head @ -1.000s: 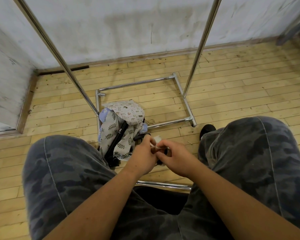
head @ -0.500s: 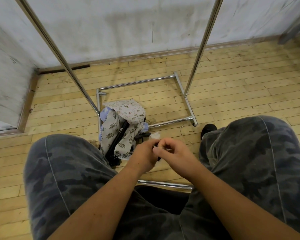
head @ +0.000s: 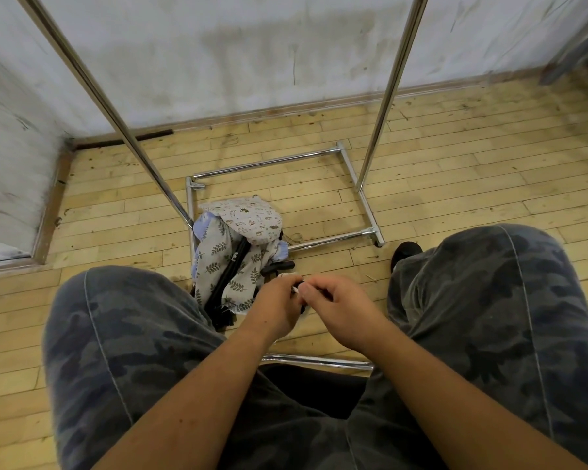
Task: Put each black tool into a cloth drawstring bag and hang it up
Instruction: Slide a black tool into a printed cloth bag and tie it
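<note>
Between my knees, my left hand (head: pixel 277 308) and my right hand (head: pixel 342 310) meet, fingers curled. Together they pinch a small item (head: pixel 297 290), mostly hidden; only a bit of white and black shows at the fingertips. Just beyond my left hand, a short black tool (head: pixel 279 266) lies on the floor. A pile of cloth bags sits to the left of it: a leaf-print bag (head: pixel 214 262), a white bag with small pictures (head: pixel 248 218) and a pale blue one (head: pixel 202 228). Long black tools (head: pixel 233 271) stick out of the pile.
A chrome clothes rack stands over the pile, with a slanting pole (head: pixel 116 120), a right pole (head: pixel 391 86) and a floor frame (head: pixel 265 162). Its front bar (head: pixel 319 361) runs under my wrists. My camouflage-trousered knees flank the hands; a black shoe (head: pixel 404 252) is at right.
Both hands stayed together and rose slightly toward the pile. The brownish piece seen between the fingers a second ago is hidden now. The bag pile has not moved.
</note>
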Demonstrator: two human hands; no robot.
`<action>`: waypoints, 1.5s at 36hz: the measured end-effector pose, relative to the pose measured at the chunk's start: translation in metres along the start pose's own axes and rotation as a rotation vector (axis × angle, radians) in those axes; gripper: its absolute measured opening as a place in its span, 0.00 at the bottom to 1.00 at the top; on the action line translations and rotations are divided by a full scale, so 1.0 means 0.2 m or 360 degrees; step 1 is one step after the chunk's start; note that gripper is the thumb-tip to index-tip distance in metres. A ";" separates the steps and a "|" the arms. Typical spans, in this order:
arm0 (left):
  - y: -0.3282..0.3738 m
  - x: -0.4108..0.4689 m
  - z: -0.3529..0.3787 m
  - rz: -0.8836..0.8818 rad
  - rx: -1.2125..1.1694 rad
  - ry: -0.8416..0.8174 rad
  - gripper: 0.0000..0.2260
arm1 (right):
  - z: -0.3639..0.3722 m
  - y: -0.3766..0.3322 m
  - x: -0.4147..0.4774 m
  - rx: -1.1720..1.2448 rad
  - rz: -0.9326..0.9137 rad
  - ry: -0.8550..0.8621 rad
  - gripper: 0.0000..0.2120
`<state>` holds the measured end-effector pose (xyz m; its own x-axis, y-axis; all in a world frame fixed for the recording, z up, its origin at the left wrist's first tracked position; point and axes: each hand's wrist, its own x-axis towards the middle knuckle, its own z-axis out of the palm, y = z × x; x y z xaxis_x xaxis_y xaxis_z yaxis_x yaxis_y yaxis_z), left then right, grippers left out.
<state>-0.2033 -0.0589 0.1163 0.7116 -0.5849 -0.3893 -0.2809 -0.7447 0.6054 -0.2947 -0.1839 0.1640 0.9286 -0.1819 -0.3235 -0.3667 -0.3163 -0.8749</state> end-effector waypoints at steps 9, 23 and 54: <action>-0.02 0.00 -0.01 -0.0210 -0.0218 0.0108 0.20 | -0.05 -0.01 0.00 0.0610 0.0225 0.0139 0.14; 0.06 -0.03 -0.11 -0.0533 -0.1593 -0.0192 0.15 | -0.04 0.02 -0.02 0.0269 0.0001 -0.0087 0.18; 0.21 -0.15 -0.21 0.0042 -0.1192 -0.0104 0.10 | 0.05 0.21 0.06 -0.0012 0.0082 0.0033 0.13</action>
<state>-0.2098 -0.0596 0.1823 0.6644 -0.6347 -0.3946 0.2327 -0.3261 0.9162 -0.2980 -0.1896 0.1183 0.9070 -0.2176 -0.3605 -0.4147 -0.3131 -0.8544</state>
